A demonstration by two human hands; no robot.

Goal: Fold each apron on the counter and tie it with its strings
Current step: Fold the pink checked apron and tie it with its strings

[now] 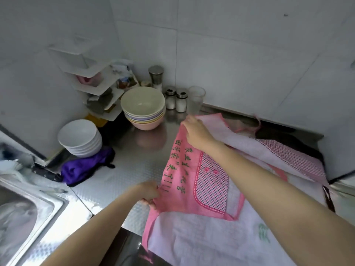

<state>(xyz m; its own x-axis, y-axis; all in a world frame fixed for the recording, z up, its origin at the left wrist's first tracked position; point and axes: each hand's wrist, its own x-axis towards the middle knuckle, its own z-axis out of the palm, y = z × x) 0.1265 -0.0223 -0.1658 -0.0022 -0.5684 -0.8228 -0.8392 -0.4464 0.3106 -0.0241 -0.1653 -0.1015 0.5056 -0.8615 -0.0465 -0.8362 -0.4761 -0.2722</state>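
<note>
**A:** Where is the apron, and who has hold of it?

**B:** From where I stand, a pink apron (192, 191) lies spread over the steel counter (123, 169), filling the lower right of the frame. Green lettering runs down its left side, and a dotted pocket (212, 185) with two pink buttons sits at its middle. Part of the cloth is turned over, showing a pale underside.

**A:** And the hands?

**B:** The left hand (148, 191), at lower centre, has its fingers curled tight, pinching the apron's left edge. The right hand (196, 131), higher up and right of centre, grips the far corner, fingers closed round the cloth and lifting it off the counter. The right forearm crosses over the apron.

**A:** Can you see the strings?

**B:** A thin pink string (256, 125) trails at the back, near the wall.

**A:** What else is around?

**B:** A stack of pastel bowls (143, 108) stands at upper centre, with two small shakers (175, 99) and a clear cup (196, 99) just beside it. A stack of white bowls (80, 138) sits further left, touching a crumpled purple cloth (86, 166). A sink (28, 214) fills the lower left corner.
</note>
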